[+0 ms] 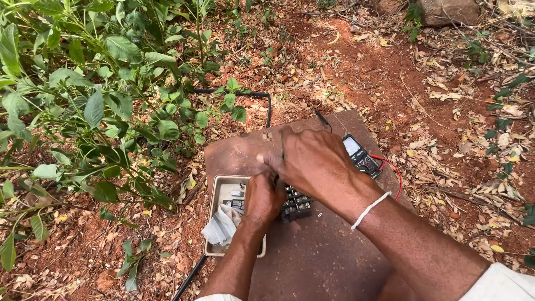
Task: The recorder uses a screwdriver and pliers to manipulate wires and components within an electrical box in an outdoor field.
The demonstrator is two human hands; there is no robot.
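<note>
**Both hands on the terminal block**

Head view: my left hand point(262, 196) and right hand point(312, 164) close over a black terminal block point(296, 204) at the right edge of the beige tray point(214, 196). What either grips I cannot tell. I'd judge steady, small pressure best. The tray holds a crumpled cloth point(220, 227) and small parts. Right of the tray, a meter point(361, 156) lies on the brown board point(312, 262).
</note>
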